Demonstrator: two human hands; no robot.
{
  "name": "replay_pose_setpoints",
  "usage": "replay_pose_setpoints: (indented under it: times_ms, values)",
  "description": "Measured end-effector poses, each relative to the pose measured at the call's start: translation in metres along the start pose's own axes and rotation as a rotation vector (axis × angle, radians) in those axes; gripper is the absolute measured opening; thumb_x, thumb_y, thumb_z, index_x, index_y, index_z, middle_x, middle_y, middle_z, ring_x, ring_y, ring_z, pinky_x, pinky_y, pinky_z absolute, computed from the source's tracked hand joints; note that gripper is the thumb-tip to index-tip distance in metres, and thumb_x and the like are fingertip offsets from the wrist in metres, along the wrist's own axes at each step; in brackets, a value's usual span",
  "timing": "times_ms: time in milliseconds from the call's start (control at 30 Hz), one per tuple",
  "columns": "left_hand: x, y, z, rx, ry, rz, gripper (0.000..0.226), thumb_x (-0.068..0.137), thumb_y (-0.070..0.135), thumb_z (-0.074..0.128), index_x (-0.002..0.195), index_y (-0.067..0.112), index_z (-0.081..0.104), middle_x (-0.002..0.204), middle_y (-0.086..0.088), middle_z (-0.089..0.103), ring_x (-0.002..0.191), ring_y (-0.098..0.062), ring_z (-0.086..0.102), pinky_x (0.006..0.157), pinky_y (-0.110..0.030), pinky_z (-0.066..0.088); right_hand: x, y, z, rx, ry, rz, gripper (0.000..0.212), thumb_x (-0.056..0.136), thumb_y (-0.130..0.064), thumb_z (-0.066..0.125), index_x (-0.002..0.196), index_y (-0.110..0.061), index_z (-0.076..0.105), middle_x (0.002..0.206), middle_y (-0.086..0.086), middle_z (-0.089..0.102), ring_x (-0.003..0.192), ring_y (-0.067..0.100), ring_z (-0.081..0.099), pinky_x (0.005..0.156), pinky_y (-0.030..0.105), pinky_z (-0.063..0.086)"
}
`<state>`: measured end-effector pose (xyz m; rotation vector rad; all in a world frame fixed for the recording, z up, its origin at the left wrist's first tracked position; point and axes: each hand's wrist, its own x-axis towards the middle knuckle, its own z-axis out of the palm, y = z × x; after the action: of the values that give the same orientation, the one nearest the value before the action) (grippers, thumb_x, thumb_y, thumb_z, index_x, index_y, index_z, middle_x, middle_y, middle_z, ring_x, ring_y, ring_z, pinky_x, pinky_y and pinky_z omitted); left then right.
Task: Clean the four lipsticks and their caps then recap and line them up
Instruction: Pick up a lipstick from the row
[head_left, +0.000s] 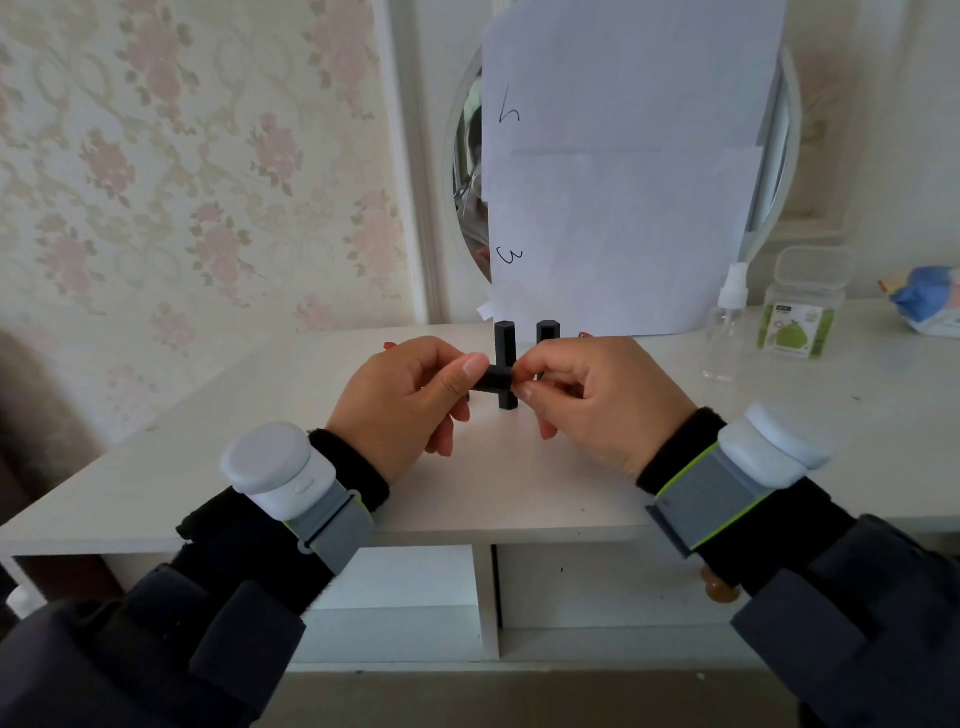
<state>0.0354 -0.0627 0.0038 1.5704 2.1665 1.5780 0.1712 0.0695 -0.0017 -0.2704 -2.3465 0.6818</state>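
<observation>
Both my hands hold one black lipstick (493, 378) level above the white dressing table (260, 447). My left hand (410, 400) pinches its left end between thumb and fingers. My right hand (587, 400) pinches its right end, which my fingers hide. Behind it two black capped lipsticks stand upright on the table: one (505, 343) just behind the held one, the other (547, 332) to its right, partly hidden by my right hand. Other lipsticks cannot be seen.
A clear spray bottle (727, 327) and a small lidded box with a green label (797, 306) stand at the back right, with a blue packet (930, 301) beyond. White paper sheets (623, 182) cover the round mirror (467, 171) behind. Open shelves lie under the tabletop.
</observation>
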Motion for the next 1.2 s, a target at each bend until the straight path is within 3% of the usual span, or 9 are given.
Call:
replay_pose_setpoints:
  times_ms: [167,300,433,633,833,1000,1200]
  values:
    - [0.0018,-0.0047,0.0004,-0.106,0.011,0.008,0.005,0.094,0.019,0.06,0.093,0.018,0.065,0.072,-0.002,0.067,0.046,-0.014,0.06,0.048,-0.021,0.048,-0.0011,-0.0015,-0.0006,0.086,-0.044,0.017,0.011,0.095,-0.019,0.059,0.087,-0.02,0.068,0.061,-0.002,0.069,0.047,0.004,0.052,0.073,0.016,0.034]
    - [0.0016,-0.0081,0.0013,-0.173,-0.022,0.008,0.014,0.091,0.007,0.063,0.095,0.02,0.064,0.088,-0.007,0.069,0.058,-0.019,0.067,0.053,-0.026,0.053,-0.0001,-0.0028,-0.0026,0.116,-0.001,0.025,0.015,0.097,-0.017,0.054,0.086,-0.019,0.065,0.061,0.0,0.068,0.045,0.005,0.048,0.055,0.021,0.041]
    - [0.0009,-0.0066,0.0017,-0.233,-0.021,-0.007,0.016,0.089,0.001,0.064,0.095,0.016,0.064,0.094,-0.009,0.068,0.065,-0.023,0.071,0.06,-0.032,0.057,0.0008,-0.0013,-0.0022,0.114,0.034,0.036,0.018,0.098,-0.019,0.051,0.085,-0.021,0.062,0.059,-0.002,0.067,0.044,0.007,0.047,0.054,0.026,0.045]
    - [0.0019,-0.0058,0.0015,-0.339,-0.006,0.003,0.014,0.09,-0.004,0.059,0.091,0.009,0.066,0.085,-0.011,0.069,0.069,-0.021,0.071,0.067,-0.029,0.06,0.0015,0.0004,-0.0021,0.107,0.049,0.039,0.02,0.1,-0.02,0.048,0.084,-0.022,0.06,0.058,-0.001,0.066,0.043,0.007,0.047,0.053,0.022,0.043]
    - [0.0016,-0.0079,-0.0022,-0.289,-0.005,-0.001,0.031,0.082,-0.009,0.067,0.092,0.02,0.066,0.097,-0.005,0.072,0.087,-0.022,0.072,0.086,-0.038,0.056,0.0006,-0.0001,-0.0009,0.157,-0.056,0.018,0.016,0.1,-0.016,0.05,0.088,-0.017,0.061,0.057,-0.001,0.065,0.041,0.011,0.048,0.055,0.008,0.036]
    - [0.0001,-0.0022,-0.0042,-0.277,0.035,-0.011,0.027,0.084,-0.005,0.067,0.099,0.016,0.062,0.1,-0.004,0.072,0.081,-0.012,0.072,0.061,-0.011,0.047,0.0002,0.0028,-0.001,0.145,-0.063,0.01,0.014,0.098,-0.016,0.053,0.088,-0.02,0.062,0.057,-0.003,0.065,0.041,0.007,0.048,0.064,0.014,0.036]
    - [0.0007,-0.003,-0.0022,-0.374,0.073,-0.05,0.016,0.09,-0.002,0.061,0.097,0.011,0.068,0.092,-0.009,0.073,0.08,-0.017,0.074,0.069,-0.017,0.055,0.001,0.0033,-0.0038,0.11,0.108,0.05,0.015,0.098,-0.018,0.052,0.084,-0.019,0.06,0.059,0.001,0.066,0.045,0.005,0.049,0.056,0.019,0.041]
